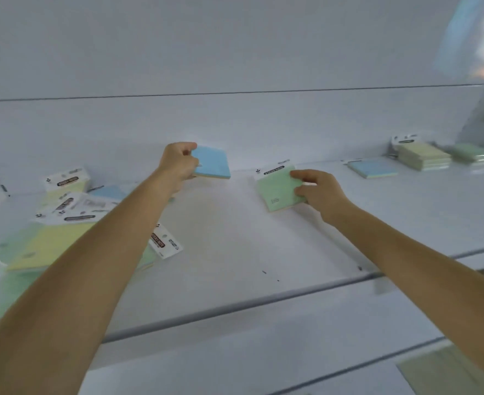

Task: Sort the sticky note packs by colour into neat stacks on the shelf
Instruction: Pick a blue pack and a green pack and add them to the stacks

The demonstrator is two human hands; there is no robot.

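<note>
While the left hand grips a blue pack, the right hand grips a green pack and lies nearer the green stack, far to its right.

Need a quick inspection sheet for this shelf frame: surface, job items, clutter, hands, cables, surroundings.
Surface: white shelf, a few dark specks near its front edge.
Job's things: blue pack in left hand; green pack under right hand. Sorted at right: blue stack, yellow stack, green stack.
Clutter: unsorted pile of mixed packs at left, overlapping.
Grippers: left hand shut on blue pack, raised; right hand gripping green pack.
Cables: nothing seen.
Surroundings: white back panel; lower shelf below.
</note>
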